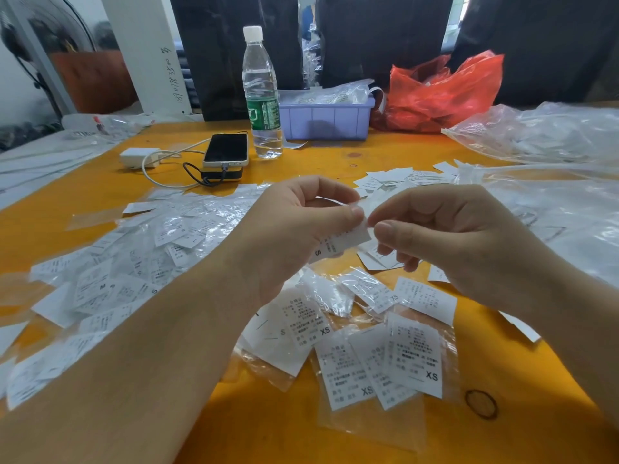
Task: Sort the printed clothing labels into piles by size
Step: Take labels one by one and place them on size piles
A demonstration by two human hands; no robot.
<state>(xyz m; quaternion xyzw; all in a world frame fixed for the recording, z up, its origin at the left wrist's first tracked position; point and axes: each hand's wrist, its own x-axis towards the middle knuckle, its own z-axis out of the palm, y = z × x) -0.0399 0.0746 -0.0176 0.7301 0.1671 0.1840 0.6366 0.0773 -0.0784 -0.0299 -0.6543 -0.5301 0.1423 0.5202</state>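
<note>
Head cam: label (348,237) w/ an S printed on it sits pinched between both my hands, above the table (83,195). Left hand (294,226) thumb + forefinger clamp its top edge; right hand (445,236) thumb + fingertips nip the edge beside it. Thin paper in a slick clear sleeve, so light, floppy, prob slippery; best held at an edge, firmly. XS pile (395,356) lies just below, unsorted heap (134,259) to the left. Phone (227,149) and water bottle (262,95) stand further back.
</note>
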